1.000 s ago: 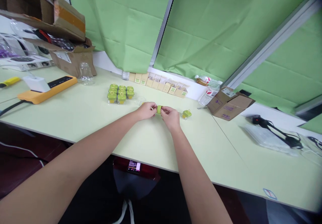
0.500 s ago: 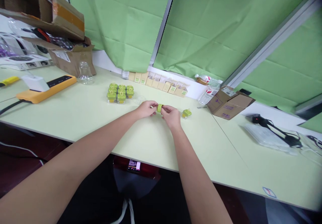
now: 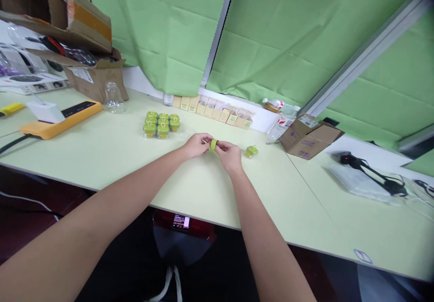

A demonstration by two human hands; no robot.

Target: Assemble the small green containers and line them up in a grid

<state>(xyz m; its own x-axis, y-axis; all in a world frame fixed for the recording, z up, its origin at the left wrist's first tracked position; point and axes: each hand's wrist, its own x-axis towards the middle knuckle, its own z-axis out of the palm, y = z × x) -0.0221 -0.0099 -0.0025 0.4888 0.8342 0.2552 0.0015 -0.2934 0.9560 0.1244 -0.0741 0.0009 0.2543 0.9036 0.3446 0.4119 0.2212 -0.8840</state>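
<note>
Both hands meet above the middle of the pale table, pinching a small green lid (image 3: 213,144) between their fingertips. My left hand (image 3: 197,145) grips it from the left, and my right hand (image 3: 230,156) from the right. The fingers partly hide the lid, and whether a clear container is attached I cannot tell. Just right of my right hand stands a small clear container with a green lid (image 3: 251,151). To the left, several like containers (image 3: 163,125) stand grouped in rows. Something clear and hard to make out (image 3: 186,133) lies behind my left hand.
Several small open cartons (image 3: 217,110) line the wall. A yellow power strip (image 3: 61,120) and a clear jar (image 3: 114,98) lie to the left, below cardboard boxes (image 3: 93,78). Plastic bottles (image 3: 280,125), a cardboard box (image 3: 307,138) and a black strapped device (image 3: 373,175) are at right.
Both hands keep hold of the green lid, which appears slightly turned and a little further left. The whole view has shifted slightly; the other things stay put.
</note>
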